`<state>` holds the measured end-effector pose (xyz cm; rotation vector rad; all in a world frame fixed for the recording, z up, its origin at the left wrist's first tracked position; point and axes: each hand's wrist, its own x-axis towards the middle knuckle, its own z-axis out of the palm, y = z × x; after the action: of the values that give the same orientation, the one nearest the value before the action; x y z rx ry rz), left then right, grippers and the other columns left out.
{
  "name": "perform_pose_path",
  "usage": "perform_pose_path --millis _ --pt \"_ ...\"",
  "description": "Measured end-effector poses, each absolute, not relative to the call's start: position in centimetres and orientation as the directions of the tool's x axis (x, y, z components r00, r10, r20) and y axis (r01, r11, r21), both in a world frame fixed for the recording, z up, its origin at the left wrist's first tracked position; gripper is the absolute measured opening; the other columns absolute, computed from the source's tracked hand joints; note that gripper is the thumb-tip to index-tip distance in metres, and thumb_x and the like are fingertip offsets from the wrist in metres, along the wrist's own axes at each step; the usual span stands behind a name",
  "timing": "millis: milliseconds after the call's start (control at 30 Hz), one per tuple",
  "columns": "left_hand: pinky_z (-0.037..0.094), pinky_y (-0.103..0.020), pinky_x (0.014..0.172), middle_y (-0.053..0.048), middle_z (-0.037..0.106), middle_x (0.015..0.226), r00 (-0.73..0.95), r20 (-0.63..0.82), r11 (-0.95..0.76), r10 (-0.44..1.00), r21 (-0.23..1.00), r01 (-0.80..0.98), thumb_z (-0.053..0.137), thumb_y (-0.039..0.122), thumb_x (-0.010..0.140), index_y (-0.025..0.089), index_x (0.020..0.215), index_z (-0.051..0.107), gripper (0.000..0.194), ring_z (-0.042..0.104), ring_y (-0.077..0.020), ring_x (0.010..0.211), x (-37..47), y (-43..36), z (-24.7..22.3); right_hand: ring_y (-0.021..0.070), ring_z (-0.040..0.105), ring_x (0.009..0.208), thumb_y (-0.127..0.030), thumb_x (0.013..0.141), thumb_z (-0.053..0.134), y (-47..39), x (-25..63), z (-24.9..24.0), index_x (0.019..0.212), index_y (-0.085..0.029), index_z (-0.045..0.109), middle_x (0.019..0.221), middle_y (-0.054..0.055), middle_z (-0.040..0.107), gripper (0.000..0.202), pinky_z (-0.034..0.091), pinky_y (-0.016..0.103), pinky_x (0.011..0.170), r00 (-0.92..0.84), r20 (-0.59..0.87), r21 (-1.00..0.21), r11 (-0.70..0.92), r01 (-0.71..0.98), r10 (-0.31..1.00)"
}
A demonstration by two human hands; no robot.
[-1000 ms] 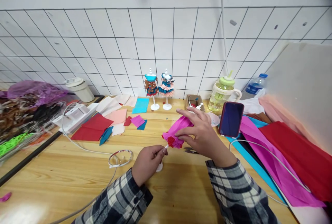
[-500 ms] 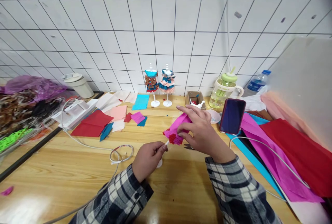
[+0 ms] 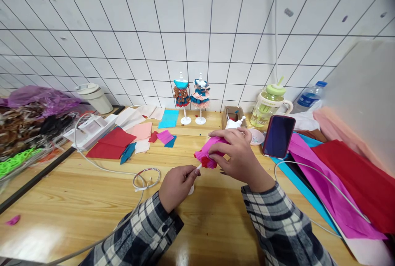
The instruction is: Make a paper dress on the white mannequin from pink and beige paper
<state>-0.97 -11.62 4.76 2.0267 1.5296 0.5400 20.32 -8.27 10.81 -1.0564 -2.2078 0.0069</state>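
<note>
A small white dress-form stand, tilted over the table, wears a pink and red ruffled paper dress (image 3: 206, 157). My left hand (image 3: 177, 183) pinches its thin white rod (image 3: 199, 167), and part of the round base (image 3: 191, 190) shows below the fingers. Over the dress, my right hand (image 3: 236, 153) has its fingers closed on the pink layer, hiding the upper end. Two finished-looking mini dress forms stand at the back: one in brown, blue and red (image 3: 181, 92), the other in teal and peach (image 3: 200, 93).
Cut paper pieces, including a red sheet (image 3: 111, 143), lie left of centre near a power strip (image 3: 92, 132). A coiled cable (image 3: 146, 177) rests closer to me. On the right are a phone (image 3: 279, 136), a green-lidded cup (image 3: 268, 103) and coloured sheets (image 3: 352, 175). A cardboard box (image 3: 233, 114) stands behind my right hand.
My right fingers have settled lower and closer over the pink dress. My left hand keeps its pinch on the rod. The view has shifted slightly.
</note>
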Motion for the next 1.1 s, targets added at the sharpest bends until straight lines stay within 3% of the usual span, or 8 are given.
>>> perform_pose_path --millis 267,467,700,833,967,1100 --pt "0.036 -0.024 0.06 0.0 0.065 0.067 0.262 -0.01 -0.2 0.965 0.615 0.763 0.036 0.046 0.096 0.021 0.082 0.068 0.042 0.058 -0.0149 0.065 -1.4 -11.2 4.4 0.024 0.051 0.116 -0.023 0.087 0.064 -8.0 20.9 10.7 0.084 -0.033 0.072 0.129 -0.005 0.062 0.013 0.011 0.055 0.107 -0.534 0.512 -0.206 0.7 0.684 0.672" --pt "0.037 -0.024 0.059 0.0 0.066 0.068 0.26 -0.004 -0.199 0.965 0.635 0.747 0.037 0.045 0.095 0.022 0.087 0.07 0.041 0.058 -0.015 0.063 -1.6 -11.1 3.9 0.0223 0.054 0.111 -0.031 0.087 0.066 -7.9 20.8 10.5 0.08 -0.035 0.074 0.121 -0.006 0.067 0.011 0.016 0.053 0.108 -0.484 0.623 -0.186 0.718 0.671 0.614" --pt "0.038 -0.023 0.058 0.0 0.066 0.067 0.228 -0.011 -0.166 0.973 0.652 0.74 0.037 0.048 0.095 0.022 0.09 0.07 0.043 0.058 -0.0144 0.062 -1.7 -11.0 3.6 0.0194 0.056 0.102 -0.026 0.089 0.063 -8.1 20.7 10.6 0.088 -0.033 0.072 0.108 -0.005 0.072 0.011 0.018 0.049 0.107 -0.486 0.681 -0.128 0.743 0.657 0.548" --pt "0.039 -0.023 0.06 -0.001 0.066 0.069 0.289 -0.031 -0.2 0.957 0.65 0.733 0.038 0.047 0.095 0.021 0.088 0.068 0.041 0.059 -0.015 0.065 -2.1 -10.8 4.1 0.02 0.055 0.095 -0.025 0.089 0.061 -8.1 20.5 10.8 0.088 -0.029 0.068 0.087 -0.003 0.072 0.008 0.016 0.049 0.107 -0.503 0.603 -0.17 0.715 0.678 0.62" --pt "0.039 -0.022 0.052 0.004 0.063 0.058 0.429 -0.252 -0.102 0.867 0.755 0.648 0.046 0.047 0.091 0.021 0.105 0.057 0.031 0.055 -0.013 0.05 -4.0 -10.7 5.3 0.0212 0.055 0.09 -0.023 0.086 0.06 -8.5 20.1 10.2 0.097 -0.027 0.066 0.081 0.001 0.068 0.014 0.021 0.048 0.101 -0.547 0.467 -0.195 0.684 0.703 0.695" --pt "0.04 -0.02 0.053 0.002 0.067 0.063 0.47 -0.353 -0.082 0.809 0.725 0.684 0.053 0.048 0.087 0.021 0.087 0.056 0.028 0.059 -0.0124 0.054 -6.4 -10.3 6.2 0.0217 0.056 0.083 -0.025 0.08 0.065 -9.7 19.9 8.4 0.118 -0.021 0.059 0.083 0.004 0.067 0.039 0.036 0.04 0.086 -0.601 0.336 -0.314 0.688 0.655 0.725"
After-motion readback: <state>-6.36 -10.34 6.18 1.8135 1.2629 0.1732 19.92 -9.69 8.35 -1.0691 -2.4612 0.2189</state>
